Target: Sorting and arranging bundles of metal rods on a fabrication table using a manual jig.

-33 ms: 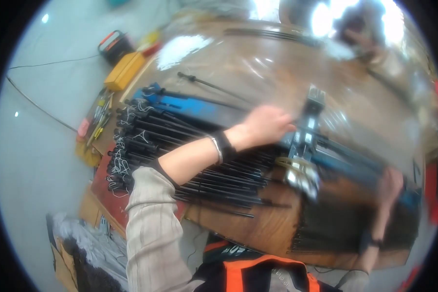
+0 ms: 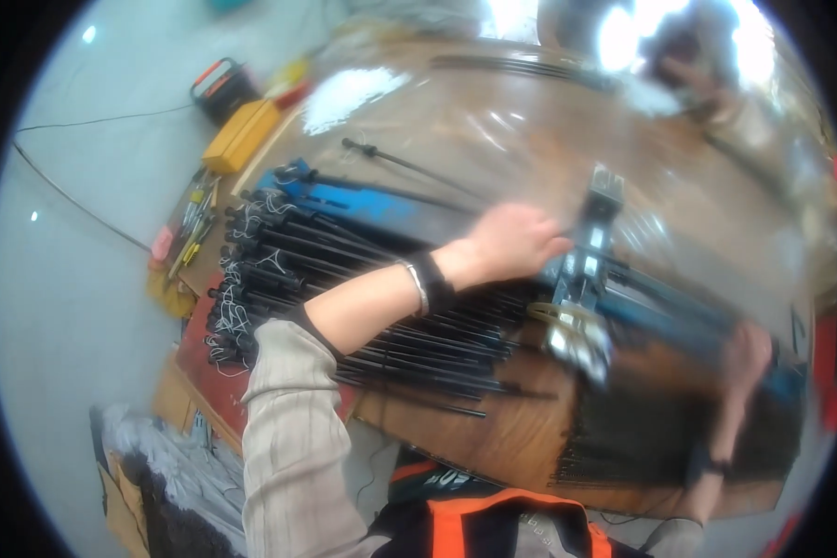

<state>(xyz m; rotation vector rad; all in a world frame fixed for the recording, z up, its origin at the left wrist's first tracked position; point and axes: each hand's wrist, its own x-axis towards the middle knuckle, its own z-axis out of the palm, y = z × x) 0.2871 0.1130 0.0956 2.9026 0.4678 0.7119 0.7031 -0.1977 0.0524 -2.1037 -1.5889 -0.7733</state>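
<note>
My left hand (image 2: 521, 242) is closed, its fingers curled at a thin black rod (image 2: 386, 191) that lies along a long blue fixture (image 2: 353, 206). Just right of its fingertips stands a silver metal clamp (image 2: 593, 246) with a tan band (image 2: 567, 321) around its near part. On the far side of the clamp, dark rod-like lengths run on toward the right. My right hand (image 2: 749, 353) is over the right end of the blue fixture. Motion blur smears its fingers, so what it touches cannot be made out.
Many black rods (image 2: 409, 349) with white strings at their left ends lie by my left forearm. A dark pile (image 2: 660, 428) covers the table's near right. One loose rod (image 2: 418, 169) lies beyond the fixture. Tools (image 2: 191, 223) and a yellow box (image 2: 240, 137) sit at the left edge.
</note>
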